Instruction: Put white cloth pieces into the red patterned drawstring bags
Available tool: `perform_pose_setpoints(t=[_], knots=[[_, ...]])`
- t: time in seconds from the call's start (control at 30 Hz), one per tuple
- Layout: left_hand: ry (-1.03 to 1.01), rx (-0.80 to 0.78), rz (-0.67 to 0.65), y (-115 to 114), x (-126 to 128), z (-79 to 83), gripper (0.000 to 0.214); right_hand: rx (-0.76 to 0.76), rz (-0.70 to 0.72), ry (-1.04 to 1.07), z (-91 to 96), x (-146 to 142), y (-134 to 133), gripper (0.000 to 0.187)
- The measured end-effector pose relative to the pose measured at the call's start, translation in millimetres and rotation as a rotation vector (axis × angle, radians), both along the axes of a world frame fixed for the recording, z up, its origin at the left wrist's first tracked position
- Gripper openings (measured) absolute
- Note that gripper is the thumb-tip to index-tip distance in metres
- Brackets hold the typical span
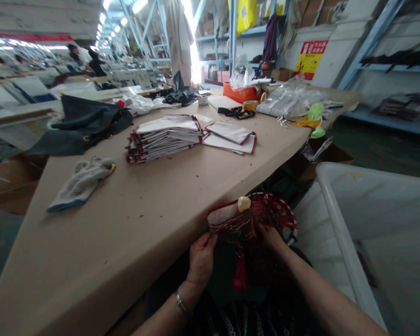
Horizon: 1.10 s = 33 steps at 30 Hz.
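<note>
My left hand and my right hand are both closed on a dark red fabric piece with a white lining, held just off the near edge of the tan table. A small cream-coloured lump rests on top of the fabric. Behind it sits a red plastic basket. A bracelet is on my left wrist.
A stack of white red-trimmed fabric pieces and a smaller pile lie mid-table. Grey work gloves lie at left, dark cloth behind them. A white bin stands at right. An orange box, tape and plastic bags are at the far end.
</note>
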<state>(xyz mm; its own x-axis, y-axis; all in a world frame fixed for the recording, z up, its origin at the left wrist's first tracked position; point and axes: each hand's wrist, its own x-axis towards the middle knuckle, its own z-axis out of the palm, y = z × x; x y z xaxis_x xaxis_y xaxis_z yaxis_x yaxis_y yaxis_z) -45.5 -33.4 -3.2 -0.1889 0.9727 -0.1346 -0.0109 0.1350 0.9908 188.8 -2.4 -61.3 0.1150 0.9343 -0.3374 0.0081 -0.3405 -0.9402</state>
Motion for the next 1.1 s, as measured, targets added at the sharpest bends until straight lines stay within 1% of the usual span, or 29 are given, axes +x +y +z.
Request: perform_pose_setpoints(t=[0.03,0.07,0.13,0.17,0.2,0.23,0.27,0.3,0.33,0.4,0.47,0.5,0.53,0.57,0.6,0.63,0.67,0.7,0.77,0.8,0.83,0.87,0.9,0.93,0.97,1.0,1.07,1.1], knots=[[0.004,0.002,0.012,-2.3,-2.6,0.4,0.017,0.033,0.008,-0.051,4.8,2.2,-1.3,0.034],[0.003,0.014,0.006,-2.0,-4.9,4.7,0.017,0.089,0.037,-0.074,12.5,3.2,-1.5,0.044],[0.004,0.062,-0.045,5.6,-7.4,23.0,0.017,0.251,0.173,-0.083,35.2,0.8,2.1,0.060],[0.014,0.101,-0.083,12.1,-7.3,36.0,0.017,0.328,0.260,-0.073,49.5,-2.3,5.8,0.062],[0.033,0.148,-0.122,19.6,-6.3,50.8,0.016,0.392,0.326,-0.054,65.5,-6.2,10.6,0.058],[0.055,0.204,-0.154,27.5,-4.6,66.8,0.014,0.437,0.352,-0.031,83.1,-10.1,16.1,0.049],[0.070,0.271,-0.178,35.4,-2.3,83.6,0.014,0.469,0.347,-0.018,102.0,-13.3,21.9,0.038],[0.092,0.338,-0.190,42.8,0.1,100.4,0.013,0.502,0.312,-0.016,122.2,-15.2,27.4,0.027],[0.101,0.424,-0.162,49.2,2.4,116.7,0.011,0.544,0.253,-0.019,143.3,-15.2,32.1,0.020],[0.086,0.556,-0.180,58.3,4.8,144.7,0.012,0.641,0.062,-0.004,184.9,-8.9,37.0,0.015],[0.028,0.618,-0.187,62.7,2.9,162.6,0.017,0.657,-0.097,0.051,218.1,3.9,34.8,0.020],[0.003,0.622,-0.180,63.6,0.3,166.9,0.019,0.618,-0.131,0.077,227.9,11.6,31.5,0.023],[-0.008,0.610,-0.167,64.0,-3.1,168.2,0.021,0.553,-0.127,0.079,231.3,19.1,27.3,0.025],[-0.004,0.588,-0.149,64.2,-6.9,167.1,0.021,0.476,-0.094,0.048,227.6,26.1,22.4,0.027],[0.015,0.558,-0.133,64.3,-10.8,164.2,0.020,0.404,-0.054,-0.012,216.4,32.0,17.2,0.029],[0.042,0.525,-0.123,64.7,-14.3,160.1,0.020,0.352,-0.030,-0.091,198.0,36.6,11.9,0.031],[0.070,0.492,-0.123,65.6,-17.2,155.7,0.019,0.311,-0.010,-0.178,173.3,40.0,7.0,0.033],[0.095,0.463,-0.134,67.4,-19.1,151.2,0.019,0.283,-0.040,-0.251,143.7,42.5,2.8,0.035],[0.133,0.416,-0.192,75.2,-19.4,143.0,0.019,0.233,-0.086,-0.392,76.5,46.2,-2.0,0.037],[0.152,0.397,-0.224,81.7,-17.8,139.3,0.019,0.207,-0.084,-0.443,42.4,48.2,-2.3,0.036],[0.179,0.382,-0.249,90.2,-15.1,135.9,0.019,0.204,-0.052,-0.475,10.1,50.6,-1.5,0.034],[0.217,0.373,-0.266,100.5,-11.3,132.5,0.019,0.179,-0.024,-0.512,-19.1,53.3,0.0,0.032],[0.267,0.373,-0.275,112.5,-6.4,129.4,0.018,0.170,-0.005,-0.547,-44.4,56.4,1.5,0.030],[0.329,0.382,-0.278,125.9,-0.5,126.4,0.019,0.147,0.019,-0.575,-65.4,59.6,2.7,0.030],[0.395,0.404,-0.277,140.6,6.6,123.8,0.018,0.114,0.030,-0.603,-81.9,62.8,3.5,0.032],[0.452,0.426,-0.288,156.1,14.9,121.4,0.016,0.083,0.037,-0.622,-94.4,65.8,3.8,0.037],[0.562,0.495,-0.318,189.0,34.7,117.6,0.011,0.019,0.037,-0.647,-110.7,70.9,4.0,0.051],[0.614,0.545,-0.336,206.0,45.7,115.9,0.014,-0.012,0.031,-0.653,-117.2,72.8,4.2,0.061]])
